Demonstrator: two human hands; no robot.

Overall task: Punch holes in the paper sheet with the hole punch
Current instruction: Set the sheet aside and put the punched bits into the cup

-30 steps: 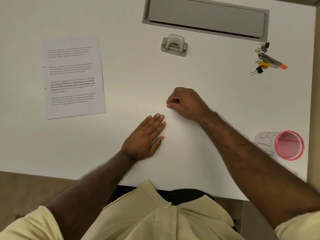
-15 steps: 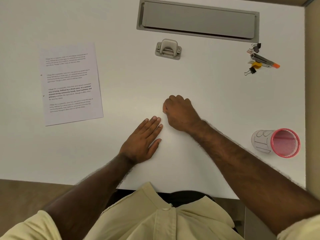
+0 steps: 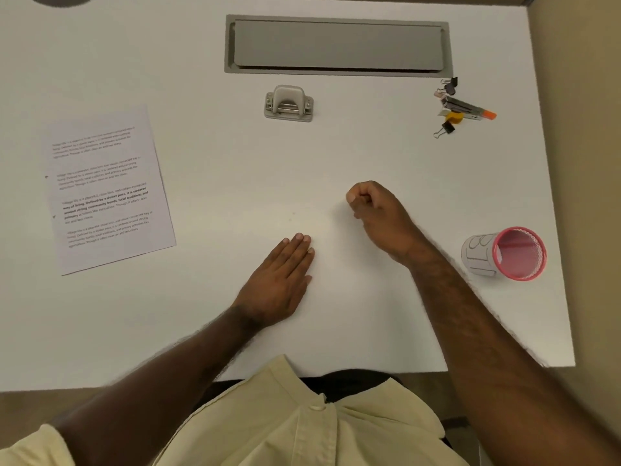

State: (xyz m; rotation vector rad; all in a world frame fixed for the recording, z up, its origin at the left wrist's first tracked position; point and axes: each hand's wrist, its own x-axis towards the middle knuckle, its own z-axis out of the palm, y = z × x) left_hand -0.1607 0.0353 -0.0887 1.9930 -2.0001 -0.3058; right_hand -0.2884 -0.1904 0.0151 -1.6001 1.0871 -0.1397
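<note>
A printed paper sheet [image 3: 106,190] lies flat on the white desk at the left, its left edge showing two small punched marks. The grey hole punch [image 3: 289,103] stands at the back middle of the desk, apart from both hands. My left hand [image 3: 280,280] rests palm down on the desk near the front middle, fingers together and holding nothing. To its right, my right hand [image 3: 378,213] is curled into a loose fist, raised slightly, with nothing visible in it.
A grey cable-tray lid [image 3: 337,45] is set into the desk at the back. Binder clips and a stapler with an orange tip [image 3: 465,109] lie at the back right. A pink mesh pen cup [image 3: 507,253] lies on its side at the right edge.
My right hand has lifted slightly, shifted to the right and curled into a tighter fist. The left hand stays flat in place. The camera view has drifted.
</note>
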